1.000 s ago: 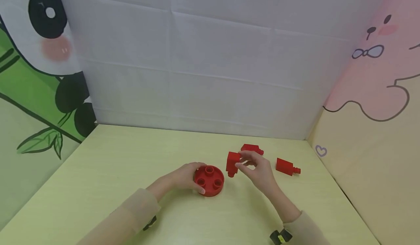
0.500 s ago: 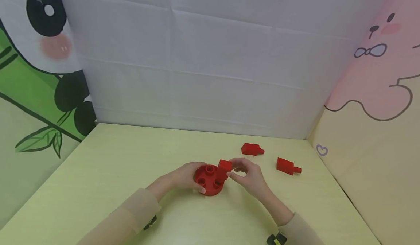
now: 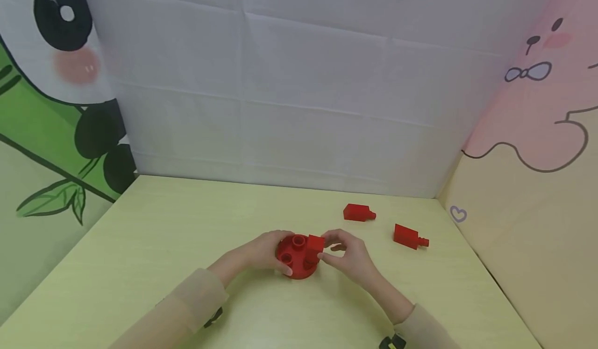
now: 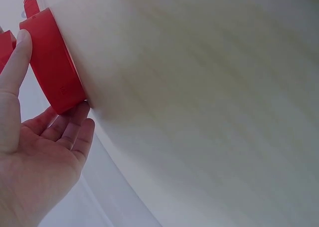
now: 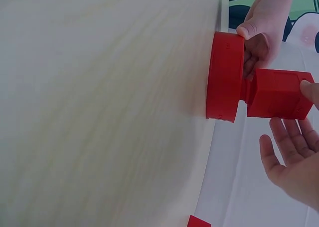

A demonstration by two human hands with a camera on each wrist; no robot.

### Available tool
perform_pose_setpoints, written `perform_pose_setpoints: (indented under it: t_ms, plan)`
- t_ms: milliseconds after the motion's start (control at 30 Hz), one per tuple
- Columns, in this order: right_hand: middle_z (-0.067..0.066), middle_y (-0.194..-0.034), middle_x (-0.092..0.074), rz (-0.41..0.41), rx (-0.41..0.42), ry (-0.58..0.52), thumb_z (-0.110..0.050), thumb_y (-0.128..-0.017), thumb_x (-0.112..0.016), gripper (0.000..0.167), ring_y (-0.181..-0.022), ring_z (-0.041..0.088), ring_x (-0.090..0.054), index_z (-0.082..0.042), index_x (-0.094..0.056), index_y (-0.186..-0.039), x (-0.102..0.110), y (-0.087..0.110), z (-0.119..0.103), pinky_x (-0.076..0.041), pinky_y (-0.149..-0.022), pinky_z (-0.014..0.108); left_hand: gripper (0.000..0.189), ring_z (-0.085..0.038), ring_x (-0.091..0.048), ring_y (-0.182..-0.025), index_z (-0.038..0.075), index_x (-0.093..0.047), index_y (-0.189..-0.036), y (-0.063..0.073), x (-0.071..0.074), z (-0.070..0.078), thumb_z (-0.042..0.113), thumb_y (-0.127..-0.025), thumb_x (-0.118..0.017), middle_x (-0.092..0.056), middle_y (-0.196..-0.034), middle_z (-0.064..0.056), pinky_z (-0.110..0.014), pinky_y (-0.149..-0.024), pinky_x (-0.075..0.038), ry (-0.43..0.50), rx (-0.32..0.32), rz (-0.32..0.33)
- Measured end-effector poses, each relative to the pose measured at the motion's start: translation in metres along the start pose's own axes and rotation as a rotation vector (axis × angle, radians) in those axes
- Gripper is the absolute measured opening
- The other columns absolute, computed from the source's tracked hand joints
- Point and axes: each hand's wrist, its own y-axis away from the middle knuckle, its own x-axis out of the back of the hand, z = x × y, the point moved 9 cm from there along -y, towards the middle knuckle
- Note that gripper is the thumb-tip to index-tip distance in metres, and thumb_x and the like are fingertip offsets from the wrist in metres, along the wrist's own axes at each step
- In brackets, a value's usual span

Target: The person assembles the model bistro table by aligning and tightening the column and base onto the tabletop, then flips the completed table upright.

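My left hand (image 3: 266, 250) grips the left side of a red round base (image 3: 295, 272) resting on the table, thumb at the near rim and fingers round the far side. Two of the base's raised round sockets show on its top. Upright over the right-hand socket stands a red block (image 3: 315, 246) with its narrow peg end down. The right hand (image 3: 349, 255) pinches this block near its top. In the right wrist view the peg meets the top of the base (image 5: 225, 77), and the thumb lies on the block (image 5: 279, 93).
Two more red blocks with stepped pegs lie on their sides: one farther back (image 3: 357, 212), another block (image 3: 407, 236) to the right. A white cloth wall (image 3: 280, 131) closes off the table's back edge. Panels with painted animals flank the table.
The right hand has brought the block left and down, from beside the base onto its right-hand socket. My left hand has stayed on the base.
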Motion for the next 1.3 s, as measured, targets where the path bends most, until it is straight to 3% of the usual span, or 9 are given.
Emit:
perform_pose_setpoints:
  t_ms: [200,400,533,800,933,1100,1300]
  plan:
    - [-0.002,-0.099,-0.065,-0.012,-0.005,0.049,-0.017,-0.077,-0.078,0.037,-0.094,0.021,-0.062,-0.015,-0.060,-0.110,-0.002,-0.002,0.001,-0.052,-0.084,0.043,0.082,-0.022,-0.051,-0.114,0.010,-0.046,-0.135,0.001,0.001,0.002,0.034,-0.067,-0.085,-0.056,-0.123,-0.002,-0.041,-0.088,-0.050,0.005,-0.002,-0.004]
    - [-0.003,-0.091,-0.057,-0.066,0.087,0.121,-0.020,-0.078,-0.078,0.053,-0.088,0.020,-0.059,-0.017,-0.057,-0.126,-0.009,-0.008,-0.006,-0.053,-0.080,0.043,0.080,-0.023,-0.051,-0.114,0.010,-0.047,-0.134,0.001,0.002,0.003,0.034,-0.068,-0.084,-0.056,-0.123,-0.002,-0.041,-0.089,-0.050,-0.002,-0.011,-0.002]
    - [-0.005,-0.089,-0.054,-0.087,0.110,0.168,-0.025,-0.077,-0.078,0.051,-0.086,0.020,-0.056,-0.017,-0.059,-0.124,-0.015,-0.012,-0.008,-0.053,-0.079,0.043,0.079,-0.022,-0.051,-0.113,0.009,-0.047,-0.134,0.001,0.002,0.004,0.033,-0.069,-0.084,-0.056,-0.122,-0.002,-0.040,-0.088,-0.050,0.000,-0.023,-0.003]
    - [-0.007,-0.086,-0.054,-0.056,-0.004,0.206,-0.033,-0.073,-0.081,0.040,-0.084,0.019,-0.053,-0.019,-0.055,-0.101,-0.021,-0.022,0.000,-0.048,-0.064,0.026,0.079,-0.021,-0.052,-0.111,0.008,-0.047,-0.134,0.000,0.003,0.003,0.033,-0.069,-0.084,-0.056,-0.121,-0.002,-0.038,-0.087,-0.051,0.014,-0.031,-0.003]
    - [-0.003,-0.082,-0.053,-0.043,-0.050,0.187,-0.033,-0.074,-0.081,0.039,-0.080,0.021,-0.053,-0.016,-0.051,-0.092,-0.024,-0.026,0.002,-0.046,-0.059,0.025,0.080,-0.021,-0.052,-0.111,0.008,-0.046,-0.135,0.000,0.002,0.003,0.034,-0.069,-0.084,-0.056,-0.122,-0.002,-0.037,-0.087,-0.051,0.001,-0.036,-0.005]
    - [-0.001,-0.079,-0.055,-0.041,-0.096,0.191,-0.033,-0.075,-0.079,0.041,-0.074,0.015,-0.053,-0.012,-0.048,-0.090,-0.028,-0.029,0.004,-0.048,-0.059,0.025,0.080,-0.022,-0.053,-0.110,0.005,-0.046,-0.134,-0.001,0.002,0.005,0.033,-0.069,-0.084,-0.056,-0.121,-0.005,-0.038,-0.087,-0.050,0.000,-0.068,0.000]
    - [0.000,-0.083,-0.055,-0.041,-0.129,0.201,-0.033,-0.076,-0.078,0.042,-0.078,0.016,-0.053,-0.011,-0.048,-0.095,-0.028,-0.027,0.005,-0.048,-0.061,0.026,0.079,-0.022,-0.053,-0.109,0.004,-0.046,-0.133,0.000,0.002,0.006,0.033,-0.069,-0.084,-0.056,-0.121,-0.005,-0.039,-0.087,-0.049,-0.001,-0.083,0.004]
